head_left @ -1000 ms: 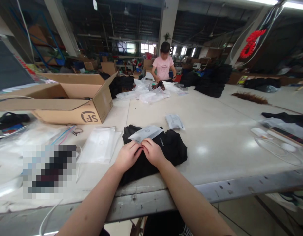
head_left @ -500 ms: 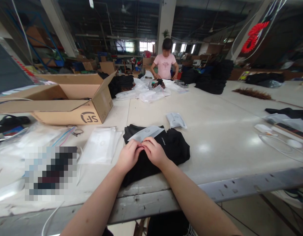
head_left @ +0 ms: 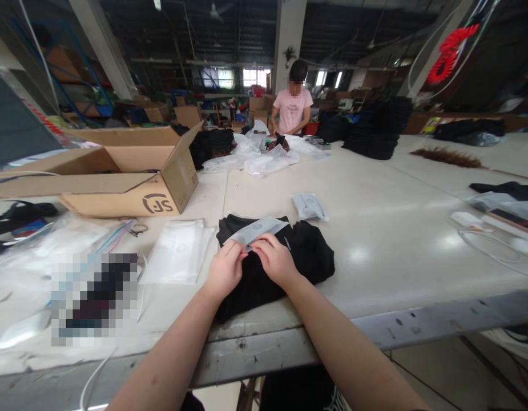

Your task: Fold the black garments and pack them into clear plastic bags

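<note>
Up close, both hands together over a folded black fabric garment (head_left: pixel 285 260) lying at the near edge of the pale grey tabletop (head_left: pixel 387 228). Left hand (head_left: pixel 224 269) with fingers pinched shut on the near end of a flat, translucent grey plastic pouch (head_left: pixel 257 230); right hand (head_left: pixel 274 260) just beside it, fingers curled and closed on the same near edge, thumbs almost touching. Pouch slanting away to the far right, resting on top of the garment.

Just left of the garment, a stack of clear flat plastic bags (head_left: pixel 178 251). Further left and farther off, an open brown cardboard box (head_left: pixel 131 171) with a printed logo on its near side. Beyond the garment to the far right, a second small grey plastic pouch (head_left: pixel 309 206) lying alone. At the far end, a person in a pink T-shirt (head_left: pixel 293 108) standing behind a heap of crumpled clear plastic wrapping (head_left: pixel 264 160), with piled black clothing (head_left: pixel 375 137) to the right of it.
</note>
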Available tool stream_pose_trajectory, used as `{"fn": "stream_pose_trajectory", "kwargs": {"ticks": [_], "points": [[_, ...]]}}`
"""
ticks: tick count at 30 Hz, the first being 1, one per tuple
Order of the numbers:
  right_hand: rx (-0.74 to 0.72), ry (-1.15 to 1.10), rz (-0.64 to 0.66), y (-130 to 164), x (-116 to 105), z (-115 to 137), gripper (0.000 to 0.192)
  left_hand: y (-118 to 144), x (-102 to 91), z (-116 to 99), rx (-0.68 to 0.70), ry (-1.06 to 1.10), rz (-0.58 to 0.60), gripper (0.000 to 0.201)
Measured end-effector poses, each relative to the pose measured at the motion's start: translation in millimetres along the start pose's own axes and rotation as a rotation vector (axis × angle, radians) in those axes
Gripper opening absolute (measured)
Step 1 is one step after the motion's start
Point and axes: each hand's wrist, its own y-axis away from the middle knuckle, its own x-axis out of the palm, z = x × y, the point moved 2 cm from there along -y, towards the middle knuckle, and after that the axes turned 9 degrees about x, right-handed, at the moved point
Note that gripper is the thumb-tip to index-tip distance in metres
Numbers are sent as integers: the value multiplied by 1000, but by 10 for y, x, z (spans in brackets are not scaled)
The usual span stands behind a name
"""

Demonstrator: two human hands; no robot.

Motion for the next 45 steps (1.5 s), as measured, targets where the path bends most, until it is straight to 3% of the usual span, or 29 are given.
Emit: {"fn": "stream_pose_trajectory", "kwargs": {"ticks": [11,17,26,35,41,45], "points": [[274,38,-232,-113,-270,-369,20,41,-129,94,-39,-89,-268,14],[371,19,-293,-130,-348,-491,19,48,-177,149,-132,-121,-320,15],[313,-105,-258,-114,-248,-481,16,104,-152,267,-362,-14,-284,11],[229,-136,-152,-78,-163,-312,13,73,-29,116,-364,74,-73,15],[121,124,-261,-18,-191,-114,15,63,-57,86,-365,50,-58,20],[-75,112,-41,40,-21,106,16,64,-60,44,-319,62,-61,22]]}}
